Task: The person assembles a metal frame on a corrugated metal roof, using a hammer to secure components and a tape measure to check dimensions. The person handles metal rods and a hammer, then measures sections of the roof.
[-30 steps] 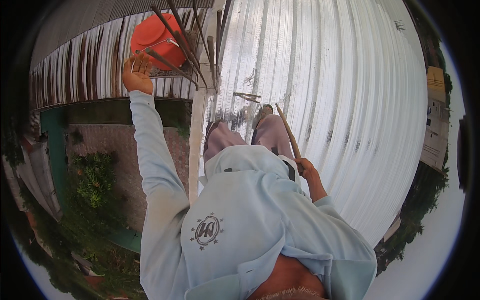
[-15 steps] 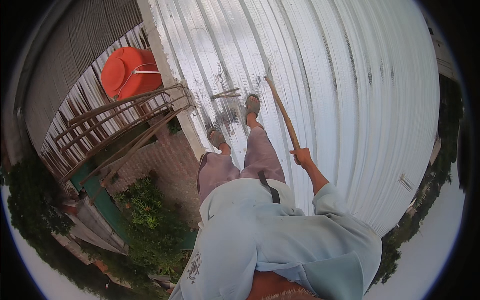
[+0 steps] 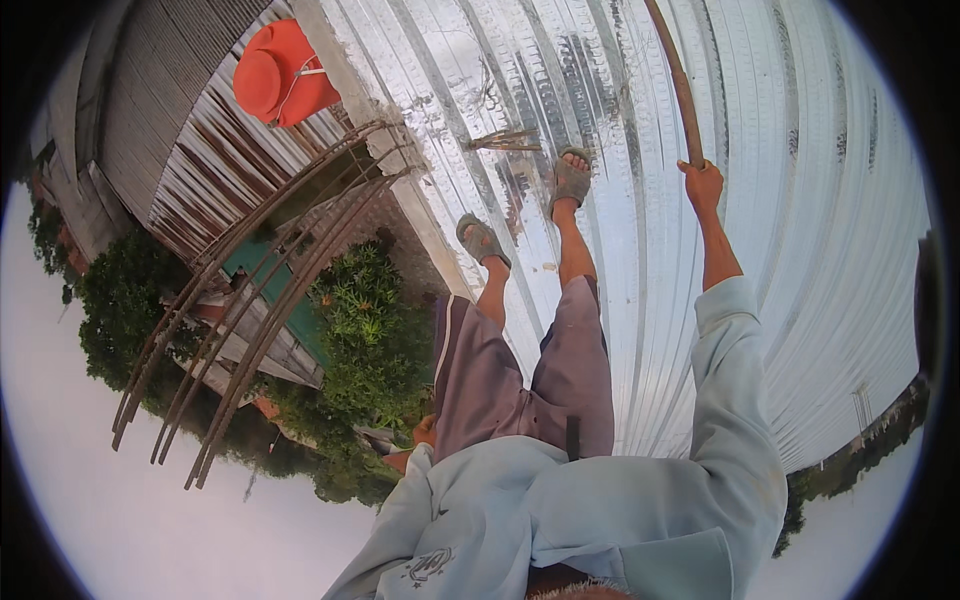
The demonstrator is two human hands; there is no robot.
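The right hand (image 3: 702,180) was closed around a long, thin brown wooden stick (image 3: 672,70), likely stiff and light, gripped near its lower end. The left hand (image 3: 425,432) was mostly hidden, its state unclear.

left hand (image 3: 425,432) mostly hidden behind shorts (image 3: 520,375).

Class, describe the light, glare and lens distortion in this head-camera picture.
Head view: bright daylight; glare streaks the corrugated metal roof; the fisheye bends the roof ribs and the long stick in the right hand; a black rim rings the picture; focus looks sharp.
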